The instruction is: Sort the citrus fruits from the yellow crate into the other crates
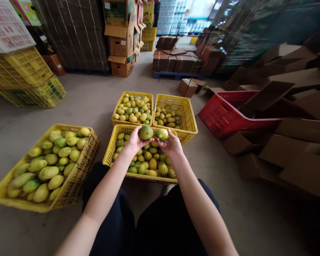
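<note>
My left hand [136, 143] holds a dark green lemon [146, 132] between thumb and fingers. In my right hand [172, 144] is a yellow-green lemon [162, 134], its fingers curled under and around it. Both fruits are side by side above the near yellow crate [108, 149], which is full of green and yellow lemons [153, 164]. Behind it on the left, another yellow crate [152, 106] is heaped with mostly yellow lemons [133, 109]. The yellow crate [188, 110] behind on the right has a lower layer of lemons [168, 118].
A larger yellow crate [81, 161] of lemons stands at my left. To the right are a red crate [221, 113] and a pile of cardboard boxes [296, 149]. Stacked yellow crates [24, 71], carton stacks [121, 46] and a blue pallet [176, 75] stand farther back.
</note>
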Action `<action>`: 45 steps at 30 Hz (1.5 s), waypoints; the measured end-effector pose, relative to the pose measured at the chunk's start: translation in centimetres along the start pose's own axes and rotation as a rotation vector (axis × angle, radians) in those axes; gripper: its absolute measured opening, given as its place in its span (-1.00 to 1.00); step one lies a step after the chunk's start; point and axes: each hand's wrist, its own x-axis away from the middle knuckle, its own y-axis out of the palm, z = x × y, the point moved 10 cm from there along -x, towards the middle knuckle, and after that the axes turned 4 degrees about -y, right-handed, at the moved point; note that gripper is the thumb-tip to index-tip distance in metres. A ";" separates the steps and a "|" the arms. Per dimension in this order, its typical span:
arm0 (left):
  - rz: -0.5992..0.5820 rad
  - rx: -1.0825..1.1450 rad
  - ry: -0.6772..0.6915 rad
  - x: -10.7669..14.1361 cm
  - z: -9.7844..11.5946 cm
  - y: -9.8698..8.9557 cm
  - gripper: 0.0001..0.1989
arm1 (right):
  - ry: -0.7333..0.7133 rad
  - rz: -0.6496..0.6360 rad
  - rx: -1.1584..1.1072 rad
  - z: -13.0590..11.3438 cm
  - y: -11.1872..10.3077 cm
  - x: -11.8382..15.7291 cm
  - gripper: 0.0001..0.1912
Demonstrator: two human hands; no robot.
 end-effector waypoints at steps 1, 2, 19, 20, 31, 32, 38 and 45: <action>0.000 -0.004 -0.002 0.0 0.0 0.0 -0.69 | 0.012 -0.013 -0.001 0.1 0.2 0.0 -0.78; 0.000 -0.008 -0.004 0.0 0.1 -0.1 -0.69 | 0.021 -0.025 0.001 0.3 0.3 0.1 -0.77; -0.005 0.093 -0.058 0.2 0.0 -0.7 -0.69 | 0.106 -0.043 -0.064 1.3 1.0 0.4 -0.77; -0.009 0.112 -0.072 0.2 -0.1 -0.7 -0.69 | 0.107 -0.044 -0.068 1.3 1.0 0.4 -0.77; 0.005 0.163 -0.101 0.7 0.0 -1.4 -0.70 | 0.146 -0.015 -0.053 2.2 1.5 0.6 -0.73; 0.010 0.162 -0.096 0.7 0.1 -1.5 -0.70 | 0.143 -0.012 -0.054 2.2 1.6 0.6 -0.73; 0.010 0.148 -0.093 0.7 0.2 -1.7 -0.70 | 0.118 -0.023 -0.075 2.1 2.1 0.6 -0.77; 0.033 0.141 -0.084 1.1 0.5 -1.8 -0.69 | 0.078 -0.068 -0.064 1.8 2.4 0.4 -0.76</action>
